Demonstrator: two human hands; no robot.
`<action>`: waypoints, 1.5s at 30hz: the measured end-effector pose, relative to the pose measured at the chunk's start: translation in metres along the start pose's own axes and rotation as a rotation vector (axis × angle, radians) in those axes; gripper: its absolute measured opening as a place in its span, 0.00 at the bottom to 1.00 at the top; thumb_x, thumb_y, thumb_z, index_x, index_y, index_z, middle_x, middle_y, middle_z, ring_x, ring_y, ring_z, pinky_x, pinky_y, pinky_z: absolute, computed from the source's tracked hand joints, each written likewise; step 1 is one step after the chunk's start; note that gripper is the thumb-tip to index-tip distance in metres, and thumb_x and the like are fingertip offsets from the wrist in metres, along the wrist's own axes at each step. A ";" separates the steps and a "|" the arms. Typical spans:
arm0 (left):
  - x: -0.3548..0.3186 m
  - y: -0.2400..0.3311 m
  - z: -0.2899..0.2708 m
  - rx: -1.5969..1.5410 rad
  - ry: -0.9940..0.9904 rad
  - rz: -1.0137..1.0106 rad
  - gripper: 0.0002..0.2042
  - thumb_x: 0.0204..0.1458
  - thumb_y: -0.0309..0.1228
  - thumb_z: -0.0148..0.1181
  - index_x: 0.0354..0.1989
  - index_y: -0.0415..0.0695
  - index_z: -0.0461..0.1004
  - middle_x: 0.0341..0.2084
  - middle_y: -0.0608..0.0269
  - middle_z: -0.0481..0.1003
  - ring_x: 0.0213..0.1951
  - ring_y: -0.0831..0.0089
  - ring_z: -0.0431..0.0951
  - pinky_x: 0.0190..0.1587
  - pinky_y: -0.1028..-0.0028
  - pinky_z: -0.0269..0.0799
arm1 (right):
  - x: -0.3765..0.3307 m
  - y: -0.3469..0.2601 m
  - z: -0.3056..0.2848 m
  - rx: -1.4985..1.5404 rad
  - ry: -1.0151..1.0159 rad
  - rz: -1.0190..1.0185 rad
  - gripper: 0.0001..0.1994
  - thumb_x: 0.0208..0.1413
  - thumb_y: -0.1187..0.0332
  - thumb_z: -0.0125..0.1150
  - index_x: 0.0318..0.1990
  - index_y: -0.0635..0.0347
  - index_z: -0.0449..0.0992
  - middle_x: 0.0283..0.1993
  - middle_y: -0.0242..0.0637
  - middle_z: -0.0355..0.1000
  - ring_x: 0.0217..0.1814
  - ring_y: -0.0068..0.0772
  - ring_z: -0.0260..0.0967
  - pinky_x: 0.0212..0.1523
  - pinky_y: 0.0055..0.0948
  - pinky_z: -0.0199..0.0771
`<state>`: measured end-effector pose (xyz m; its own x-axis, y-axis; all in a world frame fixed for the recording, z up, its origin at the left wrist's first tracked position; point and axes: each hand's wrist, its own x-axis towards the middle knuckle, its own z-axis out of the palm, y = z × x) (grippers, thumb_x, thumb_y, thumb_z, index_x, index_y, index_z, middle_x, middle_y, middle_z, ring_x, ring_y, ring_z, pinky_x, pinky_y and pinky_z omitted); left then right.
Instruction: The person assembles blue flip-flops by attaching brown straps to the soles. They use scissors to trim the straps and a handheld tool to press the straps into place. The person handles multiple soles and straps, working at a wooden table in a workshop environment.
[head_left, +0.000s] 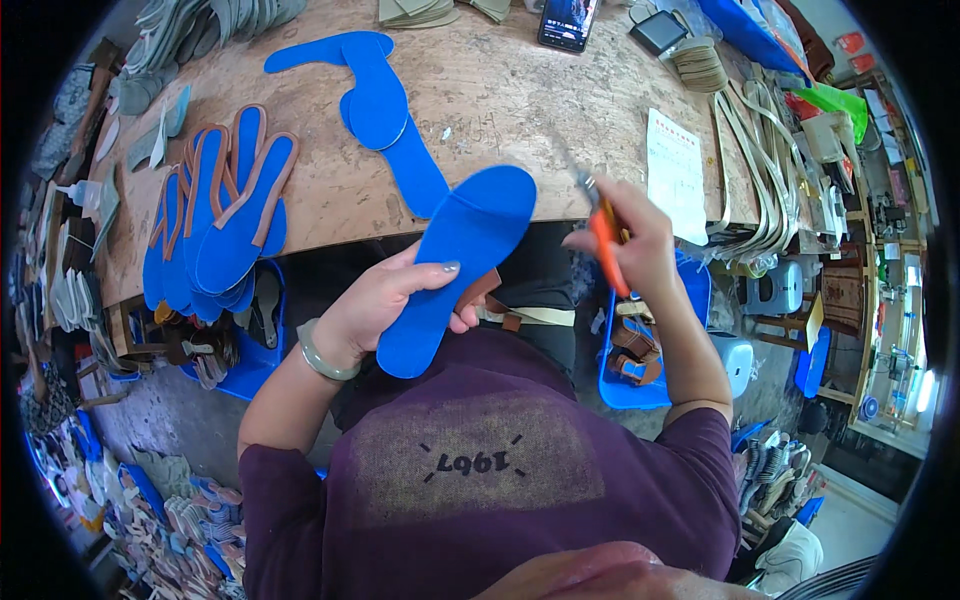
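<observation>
My left hand (395, 295) is closed on a blue shoe sole (470, 240), thumb across its top face. The sole is tilted over my lap, at the table's front edge. A brown strap piece (480, 288) shows beneath it, by my fingertips. My right hand (640, 235), to the right of the sole and apart from it, grips an orange-handled pliers-like tool (606, 235). Its metal end points up and left; the tip is blurred. On the table beyond the held sole lie several overlapping plain blue soles (375, 95).
At the left edge of the wooden table (300, 190) sit blue soles with brown trim (240, 200). A phone (568, 22), a paper sheet (675, 170) and hanging pale straps (755, 150) are farther right. Below stand blue bins, one holding brown-strapped pieces (635, 350).
</observation>
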<state>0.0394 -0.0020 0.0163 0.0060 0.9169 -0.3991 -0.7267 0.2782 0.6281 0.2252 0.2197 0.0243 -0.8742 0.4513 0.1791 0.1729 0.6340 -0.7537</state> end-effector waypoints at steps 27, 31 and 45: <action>0.017 -0.012 -0.008 0.392 0.373 0.499 0.11 0.62 0.37 0.48 0.36 0.43 0.72 0.19 0.77 0.65 0.19 0.90 0.60 0.20 0.86 0.54 | -0.015 0.004 0.094 0.985 0.079 0.255 0.30 0.52 0.72 0.64 0.62 0.56 0.60 0.41 0.34 0.69 0.40 0.23 0.69 0.41 0.24 0.71; 0.007 -0.002 -0.010 0.283 0.311 0.413 0.11 0.61 0.36 0.48 0.41 0.43 0.73 0.20 0.78 0.68 0.18 0.91 0.60 0.18 0.86 0.53 | -0.017 0.032 0.047 0.205 -0.084 0.080 0.43 0.31 0.57 0.79 0.58 0.59 0.64 0.45 0.36 0.67 0.45 0.31 0.67 0.49 0.28 0.67; -0.002 0.008 -0.009 0.402 0.417 0.338 0.16 0.60 0.40 0.46 0.42 0.39 0.72 0.11 0.75 0.64 0.12 0.89 0.57 0.14 0.86 0.49 | -0.001 -0.002 0.008 -0.548 -0.132 -0.325 0.30 0.34 0.55 0.73 0.51 0.46 0.75 0.30 0.34 0.65 0.29 0.34 0.68 0.27 0.32 0.71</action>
<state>0.0278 -0.0039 0.0161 -0.5017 0.8071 -0.3114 -0.3296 0.1545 0.9314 0.2222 0.2126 0.0204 -0.9634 0.1232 0.2383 0.0657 0.9696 -0.2356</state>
